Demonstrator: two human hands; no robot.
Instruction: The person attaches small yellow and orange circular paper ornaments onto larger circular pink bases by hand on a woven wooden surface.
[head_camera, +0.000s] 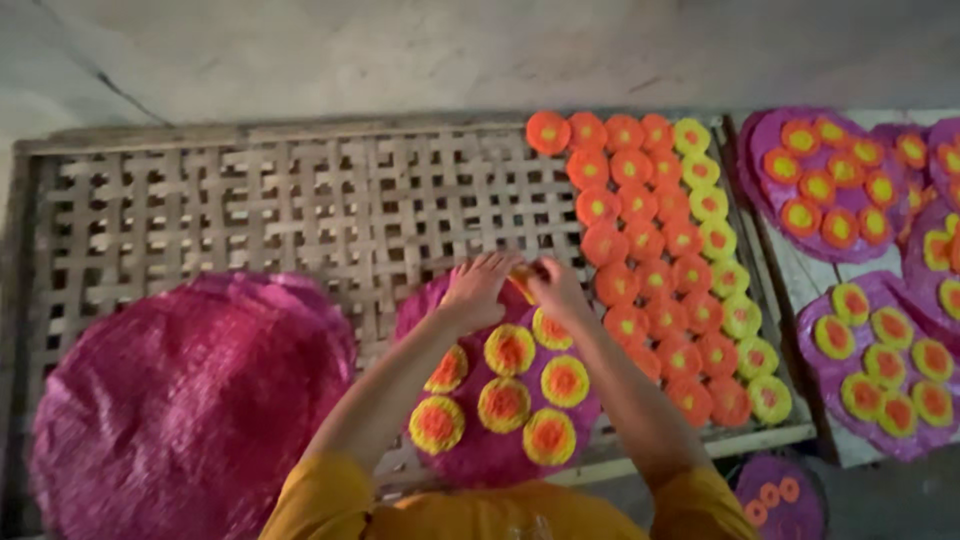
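Observation:
My left hand (478, 287) and my right hand (555, 285) meet at the far edge of a round magenta tray (480, 455) on a woven bamboo rack (300, 210). Between the fingertips of both hands is a small orange and yellow disc (522, 273), mostly hidden. Several yellow discs with orange centres (509, 349) lie on the magenta tray below my hands. To the right, rows of orange discs (640, 240) and a column of yellow-green discs (718, 238) lie directly on the rack.
A stack of large empty magenta trays (180, 400) covers the rack's left end. More magenta trays with discs (825, 185) (885, 370) sit at the right on a neighbouring surface. Another small one (780, 495) is below the rack's edge. A grey wall (400, 50) is behind.

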